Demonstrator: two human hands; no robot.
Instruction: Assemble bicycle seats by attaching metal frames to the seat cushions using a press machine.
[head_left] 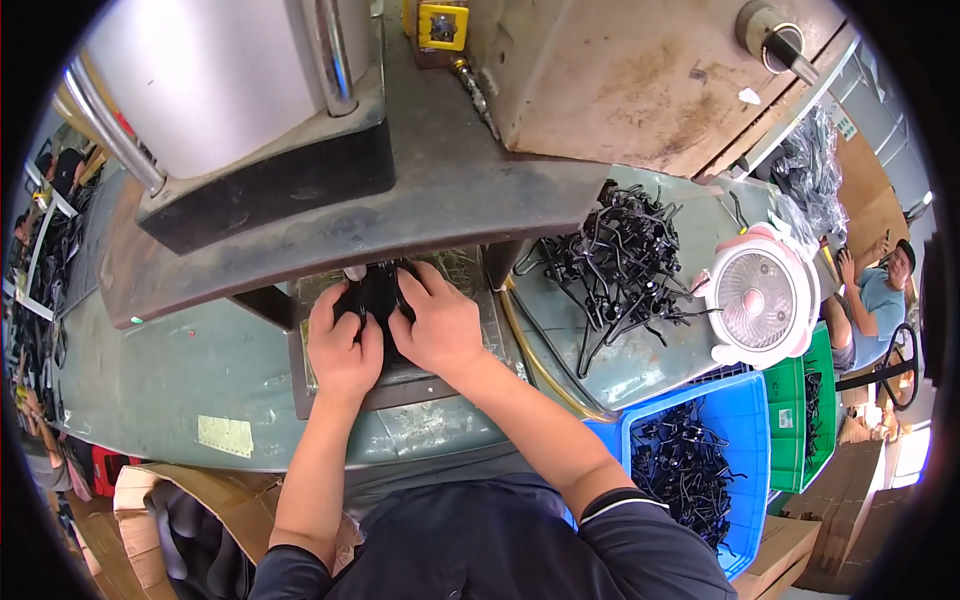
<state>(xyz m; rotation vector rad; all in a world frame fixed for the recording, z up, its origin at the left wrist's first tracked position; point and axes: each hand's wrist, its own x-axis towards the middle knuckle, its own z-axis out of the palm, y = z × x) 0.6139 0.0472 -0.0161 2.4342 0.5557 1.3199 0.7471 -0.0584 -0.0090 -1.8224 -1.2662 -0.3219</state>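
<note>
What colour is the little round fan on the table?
The fan is pink and white, seen in the head view.

There's a pale yellowish rectangular label (224, 436) stuck on the green bench near its front edge, brown cardboard boxes (800, 555) at lower right, plus another open carton (150, 490) at lower left.

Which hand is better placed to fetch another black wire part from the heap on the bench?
Right, probably. The right hand is on the side of the heap of black wire parts, while the left hand sits farther away. Both press on the black piece under the press.
</note>
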